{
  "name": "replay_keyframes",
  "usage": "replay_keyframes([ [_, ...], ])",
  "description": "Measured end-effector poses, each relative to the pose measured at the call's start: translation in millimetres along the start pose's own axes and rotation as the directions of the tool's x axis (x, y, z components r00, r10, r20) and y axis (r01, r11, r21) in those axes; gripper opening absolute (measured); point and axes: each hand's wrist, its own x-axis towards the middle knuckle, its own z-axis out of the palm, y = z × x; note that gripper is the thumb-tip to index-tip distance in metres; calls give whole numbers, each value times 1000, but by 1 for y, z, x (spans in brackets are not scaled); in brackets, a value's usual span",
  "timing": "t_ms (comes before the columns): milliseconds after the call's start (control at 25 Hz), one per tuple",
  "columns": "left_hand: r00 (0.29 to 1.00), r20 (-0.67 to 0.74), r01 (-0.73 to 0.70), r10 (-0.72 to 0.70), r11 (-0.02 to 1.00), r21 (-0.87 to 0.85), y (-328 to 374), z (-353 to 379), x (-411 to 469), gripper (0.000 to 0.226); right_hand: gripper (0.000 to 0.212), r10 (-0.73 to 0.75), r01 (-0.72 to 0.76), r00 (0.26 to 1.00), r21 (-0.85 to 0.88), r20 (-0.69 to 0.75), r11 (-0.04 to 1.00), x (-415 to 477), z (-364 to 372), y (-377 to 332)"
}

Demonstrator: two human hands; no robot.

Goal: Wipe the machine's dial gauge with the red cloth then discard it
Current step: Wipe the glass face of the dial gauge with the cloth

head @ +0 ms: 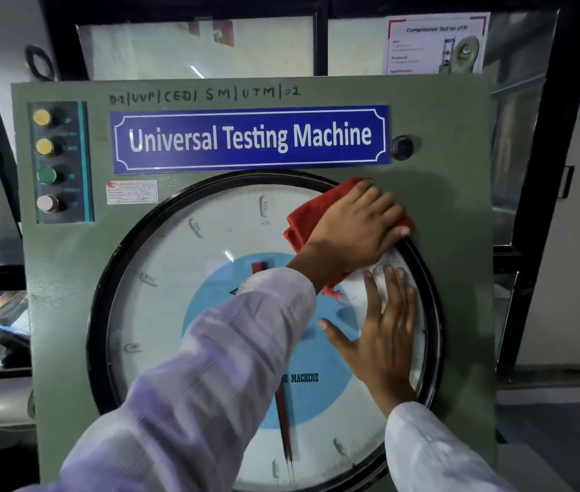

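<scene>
Two hands work the dial gauge (182,314). Nearer, the right hand (384,335) lies flat and open against the glass by its right rim, holding nothing. Beyond it, the left hand (352,229) presses the red cloth (304,218) with spread fingers against the gauge's upper-right rim. Soft, light and limp, the cloth should bunch easily; pinch a gathered fold. The glass looks fragile, so light pressure suits.

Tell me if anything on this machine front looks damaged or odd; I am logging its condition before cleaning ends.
Nothing looks damaged. The dial gauge glass shows no cracks, only glare, and its needle points down. The left hand presses the red cloth at the upper right rim; the right hand lies flat on the glass. The cloth's edge is frayed.
</scene>
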Motion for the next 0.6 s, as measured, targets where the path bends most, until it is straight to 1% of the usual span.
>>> replay_keyframes([
  [80,985,-95,144,-145,989,-23,-23,-5,-11,48,104,-14,14,1000,1,-10,1000,1,0,0],
  [120,959,-150,238,-242,970,-43,-38,-8,-20,46,103,-18,18,1000,1,-15,1000,1,0,1],
  [160,918,-194,341,-347,938,-63,-56,-12,-32,45,102,-20,20,1000,-3,-20,1000,1,0,2],
  [200,858,-226,457,-461,886,-75,-74,-16,-50,44,101,-21,21,1000,-5,-20,1000,1,-1,2],
  [240,784,-245,570,-571,817,-83,-91,-20,-70,45,101,-24,24,1000,-4,-19,1000,0,-1,2],
  [280,710,-242,662,-661,744,-89,-105,-23,-91,49,101,-27,27,1000,-2,-15,1000,0,-2,1],
  [320,657,-218,722,-722,686,-92,-115,-27,-110,56,101,-31,31,999,-1,-11,1000,0,-3,0],
  [360,640,-174,746,-749,659,-93,-121,-31,-126,68,101,-35,35,999,-4,-9,999,1,-3,0],
  [440,679,-63,723,-732,681,-117,-123,-39,-147,93,101,-42,42,999,-26,-5,999,1,-6,-2],
  [480,697,-10,709,-717,691,-142,-123,-42,-150,100,101,-49,49,999,-36,-1,998,1,-7,-1],
  [520,702,39,707,-712,688,-161,-126,-48,-152,102,101,-58,58,998,-46,5,997,2,-8,-3],
  [600,700,140,712,-700,673,-200,-130,-57,-148,98,102,-59,62,997,-86,45,994,2,-9,-2],
])
